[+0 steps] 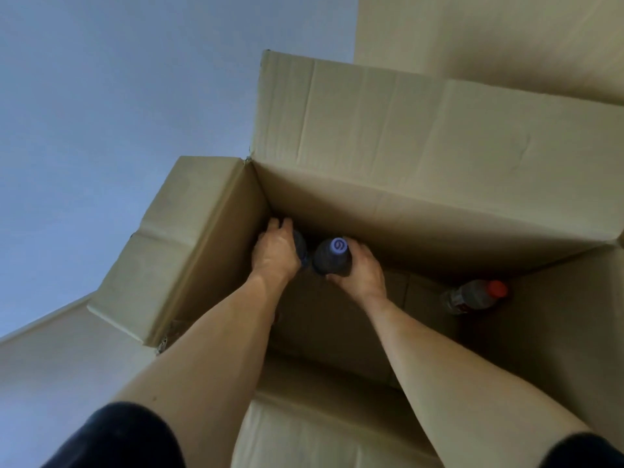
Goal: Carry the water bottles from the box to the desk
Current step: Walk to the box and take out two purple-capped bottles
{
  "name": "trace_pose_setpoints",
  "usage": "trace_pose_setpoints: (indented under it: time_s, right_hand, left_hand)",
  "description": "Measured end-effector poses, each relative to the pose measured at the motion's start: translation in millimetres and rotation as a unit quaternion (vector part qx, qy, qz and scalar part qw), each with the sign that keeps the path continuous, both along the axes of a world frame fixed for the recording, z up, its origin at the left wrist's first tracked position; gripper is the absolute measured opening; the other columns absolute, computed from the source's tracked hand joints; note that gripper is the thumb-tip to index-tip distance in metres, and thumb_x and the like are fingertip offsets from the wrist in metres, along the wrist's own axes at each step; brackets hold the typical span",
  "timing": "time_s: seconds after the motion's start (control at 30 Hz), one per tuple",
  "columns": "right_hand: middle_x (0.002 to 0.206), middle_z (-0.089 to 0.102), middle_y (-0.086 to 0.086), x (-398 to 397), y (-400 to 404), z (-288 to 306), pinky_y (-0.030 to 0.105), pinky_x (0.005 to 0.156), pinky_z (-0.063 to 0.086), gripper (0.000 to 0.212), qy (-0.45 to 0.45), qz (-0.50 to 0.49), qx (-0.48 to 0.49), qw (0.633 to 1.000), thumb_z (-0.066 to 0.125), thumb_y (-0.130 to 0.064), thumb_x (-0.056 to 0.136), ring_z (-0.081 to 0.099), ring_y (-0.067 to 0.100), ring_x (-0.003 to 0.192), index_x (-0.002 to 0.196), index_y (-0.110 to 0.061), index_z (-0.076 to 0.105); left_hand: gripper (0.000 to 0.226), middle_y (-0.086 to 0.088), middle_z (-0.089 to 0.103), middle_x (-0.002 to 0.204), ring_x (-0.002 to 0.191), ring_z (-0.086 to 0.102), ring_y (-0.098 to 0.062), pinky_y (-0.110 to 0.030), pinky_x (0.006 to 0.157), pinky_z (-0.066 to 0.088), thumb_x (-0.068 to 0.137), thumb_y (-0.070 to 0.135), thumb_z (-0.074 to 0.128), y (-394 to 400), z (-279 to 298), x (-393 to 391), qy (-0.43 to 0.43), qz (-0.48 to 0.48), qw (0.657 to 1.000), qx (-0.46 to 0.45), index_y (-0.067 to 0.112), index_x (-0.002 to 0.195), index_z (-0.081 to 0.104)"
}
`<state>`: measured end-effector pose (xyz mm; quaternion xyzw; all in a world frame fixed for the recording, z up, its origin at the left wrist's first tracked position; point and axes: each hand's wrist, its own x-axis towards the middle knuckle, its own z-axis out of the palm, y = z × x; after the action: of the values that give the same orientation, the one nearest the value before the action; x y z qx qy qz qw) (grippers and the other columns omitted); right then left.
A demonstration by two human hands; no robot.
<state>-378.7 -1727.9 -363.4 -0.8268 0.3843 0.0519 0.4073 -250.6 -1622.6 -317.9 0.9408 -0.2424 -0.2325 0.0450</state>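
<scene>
Deep in the big box, a dark bottle was gripped by the left hand. A purple-capped bottle was held by the right hand. A red-capped bottle (lying down) was left nearby.

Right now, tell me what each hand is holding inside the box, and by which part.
Right hand grips the purple-capped bottle around its upper body, below the cap. Left hand grips a second bottle by its side, mostly hidden.
</scene>
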Motion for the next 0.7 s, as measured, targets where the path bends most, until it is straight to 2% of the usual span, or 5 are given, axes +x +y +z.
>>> trace_pose_setpoints:
  time_s: [0.2,0.37,0.57,0.7]
  right_hand:
    - [0.131,0.056,0.008,6,-3,-6,0.031,0.095,0.043,0.067,-0.022,-0.021,-0.026,0.999,0.087,-0.019,0.071,0.056,0.029,0.121,0.131,-0.016,0.058]
    - [0.125,0.062,0.008,4,-4,-17,0.033,0.090,0.046,0.068,-0.027,-0.035,-0.015,0.999,0.089,-0.021,0.068,0.059,0.029,0.117,0.126,-0.016,0.054]
    - [0.137,0.053,0.009,3,-3,-34,0.035,0.106,0.041,0.085,-0.028,-0.008,-0.014,0.999,0.091,-0.019,0.066,0.053,0.030,0.125,0.141,-0.013,0.052]
    - [0.135,0.057,0.008,-2,0,-46,0.035,0.103,0.043,0.082,-0.042,-0.033,0.000,0.999,0.091,-0.015,0.065,0.054,0.029,0.124,0.139,-0.016,0.053]
  left_hand:
    - [0.052,-0.014,0.042,0.142,0.120,0.053,-0.039,-0.046,0.098,0.050,0.085,0.010,0.074,-1,-12,9,-0.005,0.009,1.000,-0.024,0.007,0.133,0.053]
    - [0.063,-0.015,0.046,0.137,0.117,0.056,-0.039,-0.042,0.093,0.050,0.078,0.013,0.081,-1,-25,9,0.048,0.036,0.996,-0.064,0.014,0.134,0.052]
    - [0.071,-0.016,0.044,0.144,0.124,0.053,-0.038,-0.040,0.098,0.046,0.078,0.015,0.080,-5,-45,13,0.070,0.029,0.996,-0.055,0.018,0.142,0.048]
    - [0.083,-0.018,0.042,0.145,0.125,0.053,-0.040,-0.042,0.098,0.046,0.073,0.015,0.087,-2,-57,11,0.074,0.028,0.996,-0.046,0.021,0.144,0.045]
